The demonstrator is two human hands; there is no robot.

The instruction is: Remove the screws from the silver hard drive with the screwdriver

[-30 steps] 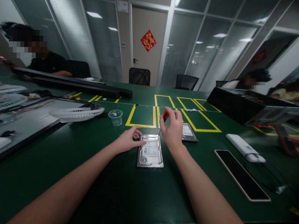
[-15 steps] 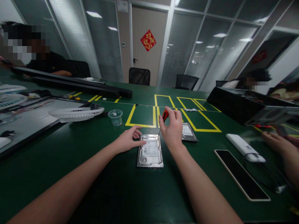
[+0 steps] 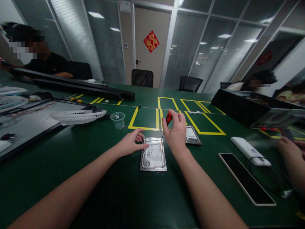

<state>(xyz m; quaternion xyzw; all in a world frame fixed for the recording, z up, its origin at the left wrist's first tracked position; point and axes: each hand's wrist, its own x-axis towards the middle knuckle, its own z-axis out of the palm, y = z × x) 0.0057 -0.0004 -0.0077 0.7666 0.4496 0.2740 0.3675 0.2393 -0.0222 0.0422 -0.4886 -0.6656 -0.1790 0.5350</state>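
A silver hard drive (image 3: pixel 153 156) with a white label lies flat on the green table in front of me. My left hand (image 3: pixel 132 142) holds it at its far left corner, thumb on the label and fingers curled along the side. Closed around a red and black screwdriver (image 3: pixel 169 117), my right hand (image 3: pixel 175 130) keeps it nearly upright. The thin shaft reaches down to the drive's far right corner; the tip is too small to make out. Behind my right hand a second hard drive (image 3: pixel 192 136) is partly hidden.
A clear plastic cup (image 3: pixel 117 120) with small bits stands left, near a white fan-like frame (image 3: pixel 77 117). To the right lie a phone (image 3: pixel 246 178), a white power bank (image 3: pixel 250 151) with a cable, and a black case (image 3: pixel 247 105). A co-worker's hand (image 3: pixel 289 152) is at the right edge.
My hands, the screwdriver and the hard drive stay practically in place. At the right edge the co-worker's hand has shifted right, away from the power bank.
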